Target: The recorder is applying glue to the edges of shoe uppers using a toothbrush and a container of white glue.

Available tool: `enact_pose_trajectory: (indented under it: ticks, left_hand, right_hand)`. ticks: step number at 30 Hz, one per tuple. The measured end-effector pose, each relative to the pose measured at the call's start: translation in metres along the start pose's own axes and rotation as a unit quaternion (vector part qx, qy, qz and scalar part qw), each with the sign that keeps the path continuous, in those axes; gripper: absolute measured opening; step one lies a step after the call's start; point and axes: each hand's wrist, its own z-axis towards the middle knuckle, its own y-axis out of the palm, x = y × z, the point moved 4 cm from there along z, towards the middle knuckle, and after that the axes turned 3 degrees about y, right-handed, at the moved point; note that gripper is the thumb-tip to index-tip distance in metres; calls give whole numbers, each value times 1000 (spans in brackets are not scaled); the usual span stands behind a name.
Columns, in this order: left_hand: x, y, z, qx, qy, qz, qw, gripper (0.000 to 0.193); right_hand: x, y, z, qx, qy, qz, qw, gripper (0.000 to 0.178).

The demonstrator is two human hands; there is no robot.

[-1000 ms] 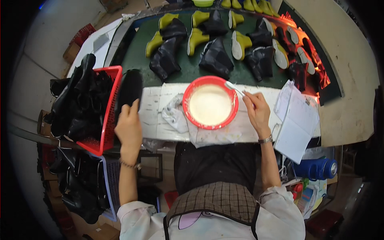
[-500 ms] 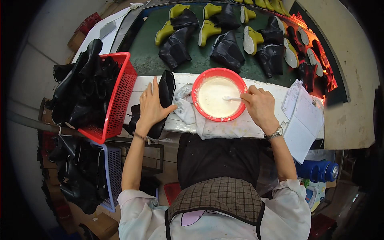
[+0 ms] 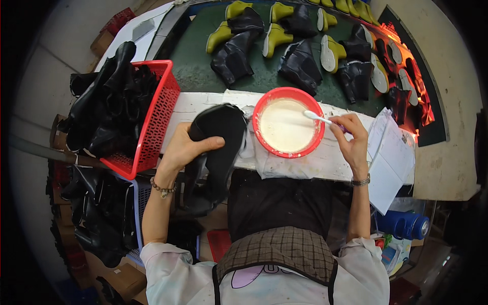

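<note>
My left hand grips a black boot, thumb lying on its dark underside, and the boot is raised above the near edge of the white bench. In my right hand is a white-headed toothbrush, pinched between thumb and fingers. Its head is over the right part of a red bowl of creamy white liquid. Under and beside the bowl lies a stained whitish cloth.
At my left stand a red basket and, lower, a lilac basket, both with black boots. Beyond the bench, a green conveyor belt carries black boots and yellow-green shoe forms toward an orange glow. Papers lie right, above a blue flask.
My left hand has taken hold of the boot from the bench, lifted it and tipped its underside up. My right hand has moved right and raised the toothbrush from the liquid.
</note>
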Motion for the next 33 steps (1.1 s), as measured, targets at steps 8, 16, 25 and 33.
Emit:
enact_pose_trajectory:
  ticks: [8, 16, 25, 33]
  left_hand:
    - [-3, 63, -1, -138, -61, -70, 986, 33]
    - [23, 51, -3, -24, 27, -169, 985, 32]
    - [19, 21, 22, 103, 119, -13, 987, 31]
    - [-78, -30, 68, 168, 147, 268, 937, 116]
  right_hand:
    - [-74, 25, 25, -100, -155, 19, 983, 17]
    - [-67, 28, 7, -35, -116, 26, 992, 16]
    - [-51, 41, 7, -40, -15, 99, 994, 16]
    - [-5, 55, 13, -132, -83, -329, 931, 12]
